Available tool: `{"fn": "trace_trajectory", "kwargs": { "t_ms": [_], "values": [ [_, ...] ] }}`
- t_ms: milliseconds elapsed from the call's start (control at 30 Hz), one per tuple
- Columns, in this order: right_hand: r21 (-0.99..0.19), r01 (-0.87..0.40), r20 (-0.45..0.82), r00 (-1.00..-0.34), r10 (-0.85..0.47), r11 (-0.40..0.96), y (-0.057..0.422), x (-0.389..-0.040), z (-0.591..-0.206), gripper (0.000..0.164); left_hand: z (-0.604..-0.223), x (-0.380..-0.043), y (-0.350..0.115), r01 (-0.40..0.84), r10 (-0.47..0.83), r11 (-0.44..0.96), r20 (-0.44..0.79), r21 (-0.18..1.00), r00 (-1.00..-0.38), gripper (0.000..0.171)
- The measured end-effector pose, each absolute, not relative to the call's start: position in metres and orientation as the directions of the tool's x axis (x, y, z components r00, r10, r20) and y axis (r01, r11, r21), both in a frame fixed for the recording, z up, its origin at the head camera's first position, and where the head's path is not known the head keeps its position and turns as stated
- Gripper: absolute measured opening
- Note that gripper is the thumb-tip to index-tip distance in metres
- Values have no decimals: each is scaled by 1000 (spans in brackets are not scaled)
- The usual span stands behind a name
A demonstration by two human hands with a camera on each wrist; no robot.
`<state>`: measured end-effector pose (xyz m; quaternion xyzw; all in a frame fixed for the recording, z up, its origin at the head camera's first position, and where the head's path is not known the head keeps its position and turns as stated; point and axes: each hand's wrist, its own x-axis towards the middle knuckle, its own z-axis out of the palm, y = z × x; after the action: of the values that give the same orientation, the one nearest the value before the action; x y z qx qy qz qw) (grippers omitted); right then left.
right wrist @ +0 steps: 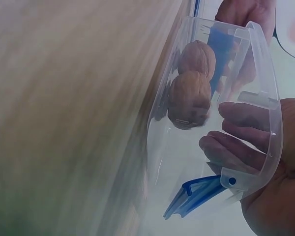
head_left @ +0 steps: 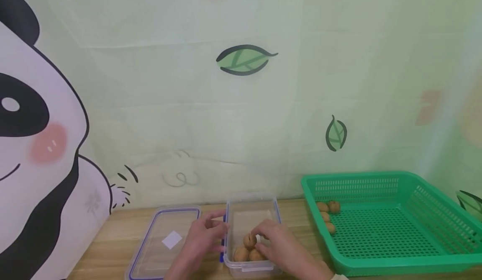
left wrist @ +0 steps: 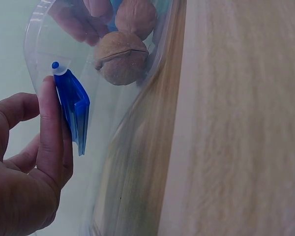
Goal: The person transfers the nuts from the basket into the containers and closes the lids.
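My left hand [head_left: 202, 237], fingers extended, touches the box's [head_left: 234, 265] left edge; my right hand [head_left: 279, 241], loosely parted, seems empty beside walnuts [head_left: 241, 254] near its front edge. Probably mid-filling; next calls for reaching the basket's [head_left: 376, 261] left edge.

Above right hand [head_left: 280, 246]: open air. Around fingers: container [head_left: 237, 271] walls. Near fingertips: walnuts [head_left: 241, 254]. Rightward: tabletop [head_left: 301, 225] gap, green basket [head_left: 376, 262]. Beside left hand [head_left: 201, 236]: blue latch [left wrist: 73, 105].

Brown walnuts [head_left: 241, 254] lie clustered inside the open, clear box [head_left: 244, 220]

Head view from above, close wrist views from opposite sides, one shared clear box [head_left: 253, 267]
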<state>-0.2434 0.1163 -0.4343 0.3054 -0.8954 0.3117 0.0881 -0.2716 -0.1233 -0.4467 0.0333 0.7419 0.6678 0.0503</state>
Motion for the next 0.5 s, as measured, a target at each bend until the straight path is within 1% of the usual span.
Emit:
{"fn": "trace_trajectory", "kwargs": {
  "t_ms": [333,500],
  "values": [
    [-550,-565,299,-820,-487,614,118,-243,-432,23,-448,-273,-124,-15,130,105,-29,994,-991,58],
    [-564,-570,310,-817,-486,598,118,-243,-432,24,-446,-272,-124,-22,131,105,-36,994,-991,57]
  ]
}}
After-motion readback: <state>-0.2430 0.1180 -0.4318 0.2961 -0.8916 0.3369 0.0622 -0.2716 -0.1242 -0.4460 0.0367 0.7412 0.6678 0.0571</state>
